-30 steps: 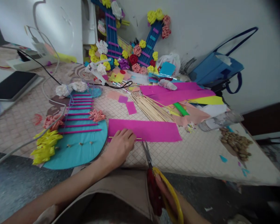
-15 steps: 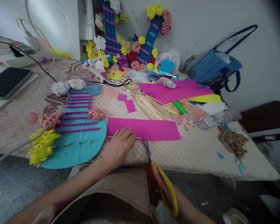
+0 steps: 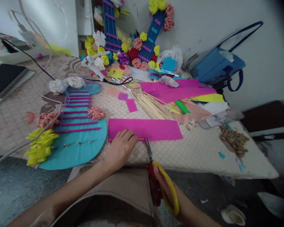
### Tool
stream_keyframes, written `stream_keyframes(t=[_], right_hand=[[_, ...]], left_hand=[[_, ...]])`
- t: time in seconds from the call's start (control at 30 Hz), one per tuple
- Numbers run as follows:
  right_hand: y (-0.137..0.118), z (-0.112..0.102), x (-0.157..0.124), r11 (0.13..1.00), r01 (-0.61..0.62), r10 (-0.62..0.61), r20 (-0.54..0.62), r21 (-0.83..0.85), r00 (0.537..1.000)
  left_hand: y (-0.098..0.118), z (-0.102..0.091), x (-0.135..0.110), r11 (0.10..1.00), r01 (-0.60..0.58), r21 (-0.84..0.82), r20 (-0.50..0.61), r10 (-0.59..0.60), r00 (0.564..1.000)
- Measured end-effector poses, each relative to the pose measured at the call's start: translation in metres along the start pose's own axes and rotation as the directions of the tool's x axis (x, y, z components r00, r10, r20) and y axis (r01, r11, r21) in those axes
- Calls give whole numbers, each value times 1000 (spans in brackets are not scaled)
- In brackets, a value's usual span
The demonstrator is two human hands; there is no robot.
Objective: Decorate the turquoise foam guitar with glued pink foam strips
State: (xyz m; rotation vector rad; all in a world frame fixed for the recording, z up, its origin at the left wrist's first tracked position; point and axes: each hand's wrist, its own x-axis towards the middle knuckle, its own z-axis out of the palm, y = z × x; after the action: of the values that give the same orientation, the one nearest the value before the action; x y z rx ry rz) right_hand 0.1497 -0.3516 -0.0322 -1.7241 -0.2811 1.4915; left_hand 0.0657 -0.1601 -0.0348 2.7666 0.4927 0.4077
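Note:
A magenta paper strip [image 3: 161, 128] lies flat at the table's near side. Across its lower left edge runs a short wooden stick [image 3: 140, 139], its middle hidden beneath my left hand [image 3: 123, 145]. The fingers of that hand are bent together and hold stick and paper down. My right hand [image 3: 164, 181] grips scissors [image 3: 150, 154] by their red and yellow handles. Their narrow blades point away from me, slightly apart, at the strip's near edge just right of the stick's end. Left of the strip sits a turquoise paper guitar shape [image 3: 85, 149] with magenta sticks across it.
A bundle of thin wooden sticks [image 3: 153, 105] lies beyond the strip, near larger magenta paper [image 3: 186, 90]. A white glue gun [image 3: 94, 67] rests farther back. Peanuts [image 3: 234, 138] and a clear bottle [image 3: 222, 118] are at right. A white cable [image 3: 49, 121] crosses the guitar shape.
The scissors have shifted slightly, their tips now over the strip's near edge. My left hand stays on the stick. The whole view has moved a little.

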Motion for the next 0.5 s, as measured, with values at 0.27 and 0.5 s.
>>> stream_keyframes(t=[0.27, 0.5], right_hand=[[0, 1, 0, 999, 41, -41, -17, 24, 999], [5, -2, 3, 996, 63, -63, -5, 58, 998]], left_hand=[[-1, 1, -3, 1000, -13, -7, -17, 13, 1000], [-1, 1, -2, 1000, -22, -4, -20, 22, 1000]])
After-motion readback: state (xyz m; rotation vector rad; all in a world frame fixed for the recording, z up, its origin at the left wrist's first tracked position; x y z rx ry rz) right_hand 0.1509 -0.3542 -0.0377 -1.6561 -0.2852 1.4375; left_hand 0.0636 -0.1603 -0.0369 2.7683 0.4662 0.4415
